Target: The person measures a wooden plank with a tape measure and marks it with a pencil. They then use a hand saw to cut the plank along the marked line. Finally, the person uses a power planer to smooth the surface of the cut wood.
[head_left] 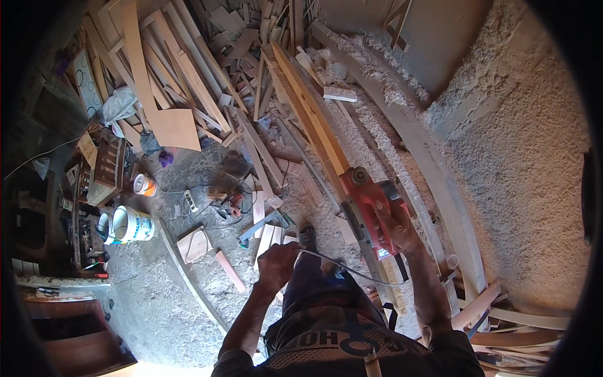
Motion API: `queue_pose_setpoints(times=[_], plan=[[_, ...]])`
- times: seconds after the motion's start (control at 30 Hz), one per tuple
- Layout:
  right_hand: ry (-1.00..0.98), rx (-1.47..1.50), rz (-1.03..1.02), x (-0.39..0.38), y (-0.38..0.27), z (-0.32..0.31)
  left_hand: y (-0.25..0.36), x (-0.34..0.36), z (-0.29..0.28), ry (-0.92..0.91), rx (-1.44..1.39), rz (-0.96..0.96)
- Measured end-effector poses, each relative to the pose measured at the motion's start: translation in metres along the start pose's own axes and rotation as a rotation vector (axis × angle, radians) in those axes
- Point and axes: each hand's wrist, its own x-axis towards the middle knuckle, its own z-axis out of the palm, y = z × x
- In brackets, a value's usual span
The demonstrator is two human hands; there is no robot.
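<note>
A red electric hand planer (pixel 372 202) rests on a long yellowish wooden beam (pixel 312 112), which runs away from me toward the far wood pile. My right hand (pixel 397 227) is closed round the planer's handle. The grey power cord (pixel 342 264) bows across in front of my body. Its other end passes into my left hand (pixel 277 265), whose fingers are closed on it, out to the left of the beam. The planer's underside is hidden against the wood.
Shavings line the right wall beside a long plank (pixel 433 163). Offcuts, a blue-grey clamp (pixel 260 227) and a power strip (pixel 190 201) lie on the floor. White buckets (pixel 135 224) stand at left. Stacked boards (pixel 188 81) lean at the far left.
</note>
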Motion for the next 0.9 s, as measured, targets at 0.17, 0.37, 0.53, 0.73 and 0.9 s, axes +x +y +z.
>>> queue_pose_setpoints(times=[0.17,0.37,0.53,0.73,0.9], plan=[[-0.033,-0.004,-0.008,0.005,-0.021,0.014,-0.005,-0.001,0.011,-0.014,-0.142,-0.029],[0.007,0.036,0.051,-0.016,-0.011,0.009,0.007,-0.007,0.043,-0.112,-0.297,-0.081],[0.062,0.072,0.111,-0.047,0.018,0.009,0.004,-0.020,0.045,-0.155,-0.336,-0.092],[0.091,-0.055,0.049,-0.024,0.002,0.014,-0.013,-0.019,0.057,-0.207,-0.361,-0.159],[0.067,-0.062,-0.002,0.076,-0.048,0.029,-0.042,0.011,0.069,-0.279,-0.365,-0.297]])
